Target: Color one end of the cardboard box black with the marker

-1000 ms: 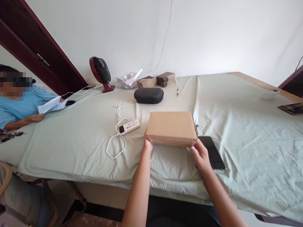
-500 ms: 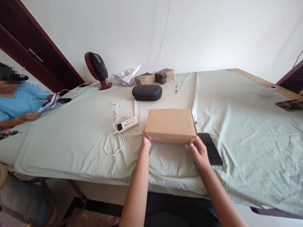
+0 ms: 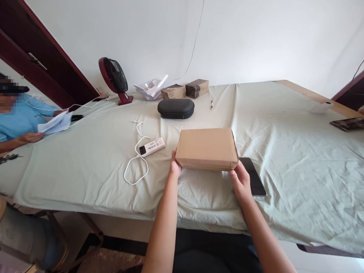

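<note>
A plain brown cardboard box (image 3: pixel 207 148) is held between my two hands in front of me, its top face up. My left hand (image 3: pixel 175 164) grips its near left corner, with most of the fingers hidden behind the side. At the near right corner my right hand (image 3: pixel 241 180) closes on it, thumb at the lower front edge. A black tablet (image 3: pixel 254 180) lies on the cloth just beside and partly behind my right hand. Left of the box lies a white power bank (image 3: pixel 152 147) with a white cable (image 3: pixel 135 182) looped beside it.
Behind the box sits a black zip case (image 3: pixel 176 109). Farther back stand two small cartons (image 3: pixel 196 88), a clear plastic basket (image 3: pixel 150 91) and a red fan (image 3: pixel 115 77). A pen (image 3: pixel 211 105) lies nearby. At the left a person in blue holds papers (image 3: pixel 57 123); a phone (image 3: pixel 348 124) lies far right.
The box has turned slightly and shifted a little right, still between both my hands. The view has moved slightly. The person at the left has spread the papers wider.
</note>
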Motion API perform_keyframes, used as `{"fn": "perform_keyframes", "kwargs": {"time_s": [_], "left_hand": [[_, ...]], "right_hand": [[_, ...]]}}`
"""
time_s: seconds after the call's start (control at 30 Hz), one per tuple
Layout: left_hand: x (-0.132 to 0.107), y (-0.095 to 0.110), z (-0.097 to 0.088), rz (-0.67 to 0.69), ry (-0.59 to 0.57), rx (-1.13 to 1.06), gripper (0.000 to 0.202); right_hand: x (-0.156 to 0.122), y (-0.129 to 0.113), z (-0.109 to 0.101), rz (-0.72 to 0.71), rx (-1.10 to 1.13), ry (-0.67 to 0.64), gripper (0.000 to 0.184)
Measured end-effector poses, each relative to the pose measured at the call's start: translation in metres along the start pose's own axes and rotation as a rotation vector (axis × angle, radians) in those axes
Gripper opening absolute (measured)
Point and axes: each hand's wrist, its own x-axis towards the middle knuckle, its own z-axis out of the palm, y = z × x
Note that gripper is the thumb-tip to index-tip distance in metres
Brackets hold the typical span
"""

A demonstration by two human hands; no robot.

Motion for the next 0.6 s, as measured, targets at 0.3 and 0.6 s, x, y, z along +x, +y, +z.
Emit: {"fn": "perform_keyframes", "kwargs": {"time_s": [0.3,0.6], "left_hand": [[-0.021,0.023,-0.001,0.073,-0.206,0.131,0.051],[-0.022,0.026,-0.005,0.260,-0.107,0.085,0.053]], "right_hand": [[0.007,-0.008,-0.002,0.036,0.027,0.117,0.060],[0.014,-0.010,0.005,0.182,0.115,0.067,0.041]]}}
